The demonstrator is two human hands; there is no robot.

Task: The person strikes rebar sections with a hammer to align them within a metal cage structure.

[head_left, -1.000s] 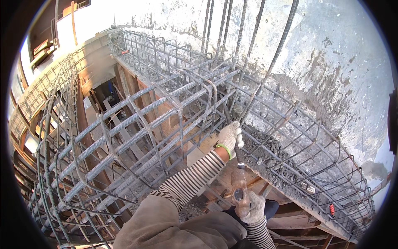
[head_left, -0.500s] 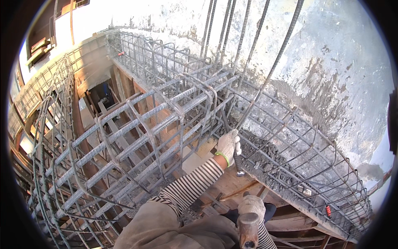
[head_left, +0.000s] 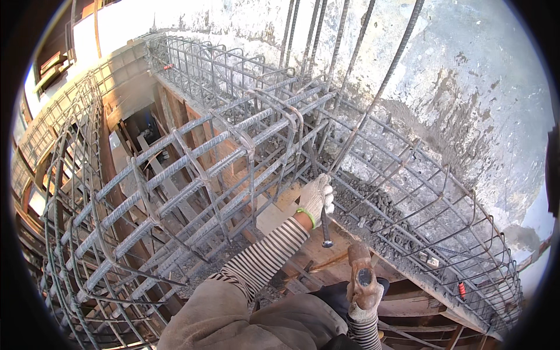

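In its white work glove, my left hand (head_left: 317,195) is closed around a dark steel chisel (head_left: 325,229). The chisel's blunt end points toward me, and its far part runs in among the bars at the cage corner, where the tip is hidden. My right hand (head_left: 363,314), also gloved, grips a hammer (head_left: 363,279) lower and to the right. The rusty hammer head stands a short distance from the chisel's blunt end, not touching it; the head mostly hides the handle.
Thick ribbed bars form a rebar cage (head_left: 192,169) on the left. Another rebar cage (head_left: 431,216) runs along the weathered wall (head_left: 466,87) over rubble (head_left: 373,216). Upright bars (head_left: 388,76) rise ahead. Wooden formwork (head_left: 402,274) edges lie below, with deep gaps between timbers at left.
The hammer and my right hand have moved up and forward, closer to the chisel. My left hand keeps its hold, and the chisel's blunt end has shifted slightly left.
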